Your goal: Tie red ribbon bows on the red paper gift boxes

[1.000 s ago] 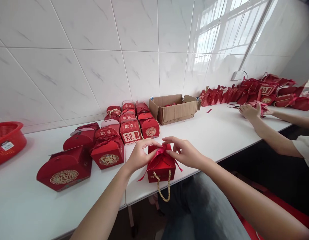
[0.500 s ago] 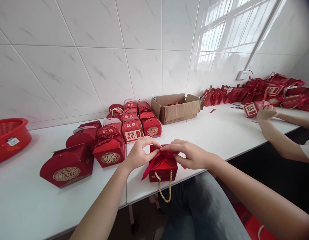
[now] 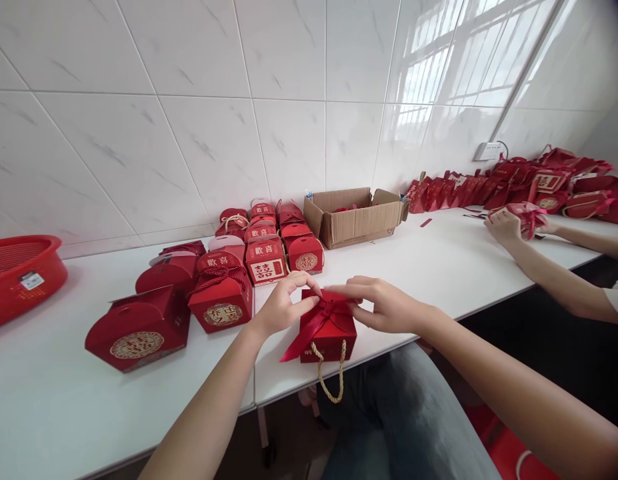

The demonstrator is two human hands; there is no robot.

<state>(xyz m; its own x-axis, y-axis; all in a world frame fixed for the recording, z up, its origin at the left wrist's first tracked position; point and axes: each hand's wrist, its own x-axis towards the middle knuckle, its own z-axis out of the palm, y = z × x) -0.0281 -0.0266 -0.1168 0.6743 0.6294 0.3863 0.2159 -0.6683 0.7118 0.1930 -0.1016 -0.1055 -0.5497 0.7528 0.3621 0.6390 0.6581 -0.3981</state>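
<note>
A small red box (image 3: 329, 348) with a gold rope handle (image 3: 330, 393) stands at the table's front edge. Across its top lies a dark red ribbon (image 3: 309, 335), tied in a bow, with a tail hanging over the left side. My left hand (image 3: 289, 303) pinches the ribbon at the bow's upper left, thumb and forefinger together. From the right, my right hand (image 3: 381, 303) holds the ribbon at the bow's right side, its fingertips partly blurred. Both hands are close together over the lid.
Several red boxes (image 3: 221, 293) stand left and behind. A cardboard carton (image 3: 361, 227) is against the wall, a red basket (image 3: 23, 280) at far left. At right, another person's hands (image 3: 506, 227) hold a red box near a row of red bags (image 3: 453, 190).
My right fingers have shifted slightly on the bow, and its knot shows more. The other person's red box has been lifted and turned.
</note>
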